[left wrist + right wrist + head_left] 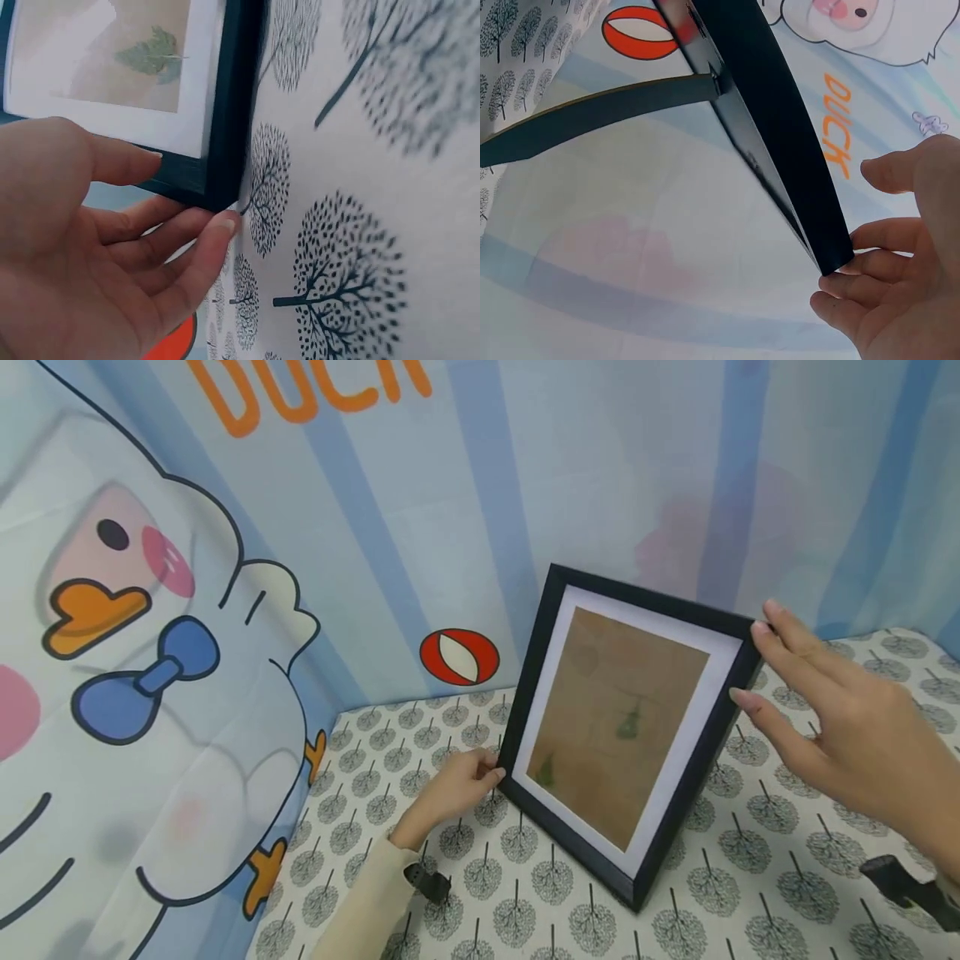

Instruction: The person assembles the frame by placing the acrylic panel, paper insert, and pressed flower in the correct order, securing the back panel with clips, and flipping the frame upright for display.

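Note:
A black picture frame (649, 597) with a white mat and a brown inner panel leans back on the patterned cloth. Its stand leg (600, 116) sticks out behind, visible in the right wrist view. At the lower left corner my left hand (459, 787) holds the frame, thumb over the front border and fingers behind and under the corner. My right hand (847, 718) touches the upper right corner with nearly straight fingertips, its thumb spread apart lower along the right side. A green leaf shape (154, 56) shows inside the panel.
White cloth (517, 893) printed with grey trees covers the table. Behind it hangs a light blue backdrop (600, 460) with a cartoon duck (247, 793), orange letters and a red and white ball print (480, 657). Dark straps (427, 883) sit at both wrists.

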Demonstrator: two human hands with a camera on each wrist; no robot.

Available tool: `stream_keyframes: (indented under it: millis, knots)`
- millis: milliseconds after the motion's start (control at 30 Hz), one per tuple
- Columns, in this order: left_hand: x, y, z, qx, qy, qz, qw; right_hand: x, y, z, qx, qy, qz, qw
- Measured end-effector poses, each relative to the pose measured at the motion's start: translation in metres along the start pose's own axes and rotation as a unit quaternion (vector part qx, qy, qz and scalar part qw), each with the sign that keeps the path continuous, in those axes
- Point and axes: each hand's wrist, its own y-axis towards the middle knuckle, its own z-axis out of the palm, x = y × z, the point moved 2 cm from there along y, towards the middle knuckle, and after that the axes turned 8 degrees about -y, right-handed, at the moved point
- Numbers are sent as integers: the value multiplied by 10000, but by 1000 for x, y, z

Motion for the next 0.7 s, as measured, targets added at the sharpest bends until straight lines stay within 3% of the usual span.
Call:
stream_keyframes:
  millis: [200,433,567,700]
  knots:
    - [-4,-6,-3,226,-26,148,9996,-3,-6,3,180,484,743,9959]
    - [-7,15,-1,226,-394,215,9987,14,-26,11,694,1051,1608,9789]
    - [-8,29,3,338,-786,285,9959,27,-37,18,788,1103,1696,9761]
    - [-8,37,4,376,-1120,363,9923,40,-49,26,1231,919,1868,9703]
